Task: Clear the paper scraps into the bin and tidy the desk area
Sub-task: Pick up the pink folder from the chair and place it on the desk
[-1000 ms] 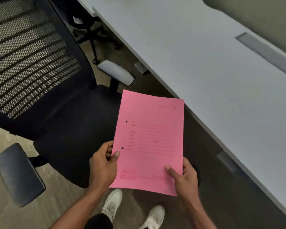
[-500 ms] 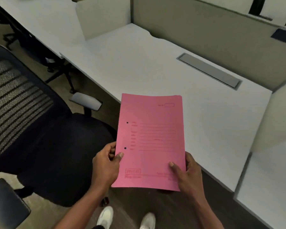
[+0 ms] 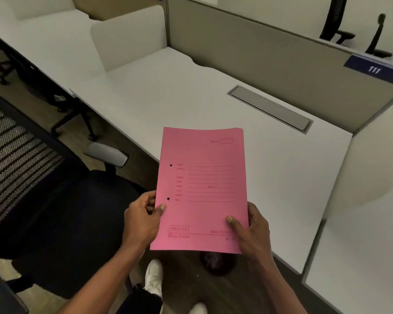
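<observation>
I hold a pink paper file folder (image 3: 202, 189) upright in front of me with both hands, its printed front facing me and two punch holes on its left side. My left hand (image 3: 141, 220) grips its lower left edge, thumb on the front. My right hand (image 3: 252, 232) grips the lower right corner. The folder's upper half overlaps the front edge of the white desk (image 3: 191, 96). A dark round bin (image 3: 216, 262) shows on the floor just below the folder, mostly hidden by it. No paper scraps are visible.
A black mesh office chair (image 3: 43, 200) with grey armrests stands at my left, close to the desk. A grey cable flap (image 3: 270, 107) is set into the desk near the beige partition (image 3: 259, 53). A white divider (image 3: 361, 189) bounds the desk on the right.
My view has swung up and to the right, from the chair and desk edge to the whole desk and partition. The folder stays in both hands, now over the desk's front edge.
</observation>
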Demonstrator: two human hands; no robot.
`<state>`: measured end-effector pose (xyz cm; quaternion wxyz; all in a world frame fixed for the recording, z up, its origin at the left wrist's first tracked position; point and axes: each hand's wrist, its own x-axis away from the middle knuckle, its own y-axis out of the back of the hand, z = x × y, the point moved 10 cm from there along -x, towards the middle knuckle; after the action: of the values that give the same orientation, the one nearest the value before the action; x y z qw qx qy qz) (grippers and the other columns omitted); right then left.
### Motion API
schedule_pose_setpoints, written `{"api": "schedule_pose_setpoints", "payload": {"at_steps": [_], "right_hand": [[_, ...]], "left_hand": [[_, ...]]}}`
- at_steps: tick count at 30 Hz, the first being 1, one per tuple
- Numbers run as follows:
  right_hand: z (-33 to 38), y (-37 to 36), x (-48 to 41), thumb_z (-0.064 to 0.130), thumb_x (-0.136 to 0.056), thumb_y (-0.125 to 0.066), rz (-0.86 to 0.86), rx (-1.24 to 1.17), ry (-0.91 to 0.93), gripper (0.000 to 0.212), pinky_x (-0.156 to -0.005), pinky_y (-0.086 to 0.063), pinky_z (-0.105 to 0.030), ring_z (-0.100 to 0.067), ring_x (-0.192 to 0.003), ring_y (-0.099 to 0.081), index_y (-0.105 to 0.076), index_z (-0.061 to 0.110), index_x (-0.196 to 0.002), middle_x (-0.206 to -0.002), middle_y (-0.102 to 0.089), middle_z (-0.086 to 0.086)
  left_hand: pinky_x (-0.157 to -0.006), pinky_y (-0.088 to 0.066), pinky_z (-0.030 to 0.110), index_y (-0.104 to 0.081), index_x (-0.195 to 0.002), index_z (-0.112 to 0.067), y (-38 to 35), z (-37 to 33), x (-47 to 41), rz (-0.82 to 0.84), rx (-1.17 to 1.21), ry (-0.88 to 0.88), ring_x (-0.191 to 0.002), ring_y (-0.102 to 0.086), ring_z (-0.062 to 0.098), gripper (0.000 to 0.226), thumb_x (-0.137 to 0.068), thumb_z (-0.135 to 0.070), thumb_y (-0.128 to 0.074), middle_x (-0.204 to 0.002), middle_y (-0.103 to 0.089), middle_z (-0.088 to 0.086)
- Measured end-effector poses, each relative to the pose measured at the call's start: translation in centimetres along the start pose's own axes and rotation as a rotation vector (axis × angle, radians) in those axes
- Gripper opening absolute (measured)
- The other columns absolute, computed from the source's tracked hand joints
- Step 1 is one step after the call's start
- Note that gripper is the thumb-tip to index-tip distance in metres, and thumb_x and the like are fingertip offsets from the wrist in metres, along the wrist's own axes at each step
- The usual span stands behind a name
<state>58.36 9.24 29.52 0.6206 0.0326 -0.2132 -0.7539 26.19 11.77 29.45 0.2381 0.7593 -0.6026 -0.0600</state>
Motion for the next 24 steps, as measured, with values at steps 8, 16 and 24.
{"api": "schedule_pose_setpoints", "payload": {"at_steps": [8, 16, 24], "right_hand": [[3.3, -2.9, -6.8, 0.032, -0.095, -0.077, -0.037, 0.034, 0.008, 0.043, -0.065, -0.062, -0.017, -0.010, -0.092, -0.076, -0.056, 0.030, -0.133, -0.117, -0.070, 0.017], [7.3, -7.3, -14.8, 0.025, -0.096, -0.076, -0.122, -0.031, -0.014, 0.041, -0.086, -0.065, -0.036, -0.016, -0.101, -0.075, -0.060, 0.025, -0.134, -0.122, -0.073, 0.007], [11.5, -10.8, -20.6, 0.023, -0.095, -0.077, -0.167, -0.103, -0.012, 0.042, -0.077, -0.063, -0.022, -0.010, -0.101, -0.074, -0.060, 0.024, -0.133, -0.121, -0.072, 0.012]], "left_hand": [[-0.066, -0.062, 0.018, -0.069, -0.127, -0.032, 0.8, -1.9, -8.7, 0.017, -0.002, -0.029, -0.089, -0.077, -0.001, 0.033, -0.097, -0.021, -0.077, -0.103, -0.077, -0.018], [-0.074, -0.068, 0.028, -0.067, -0.132, -0.028, 2.0, -4.4, -20.6, 0.089, -0.018, -0.048, -0.093, -0.078, 0.008, 0.036, -0.099, -0.021, -0.076, -0.107, -0.077, -0.015], [-0.067, -0.060, 0.019, -0.065, -0.136, -0.024, 3.1, -7.8, -30.9, 0.125, -0.100, -0.104, -0.091, -0.073, 0.006, 0.038, -0.099, -0.023, -0.076, -0.105, -0.071, -0.020]]}}
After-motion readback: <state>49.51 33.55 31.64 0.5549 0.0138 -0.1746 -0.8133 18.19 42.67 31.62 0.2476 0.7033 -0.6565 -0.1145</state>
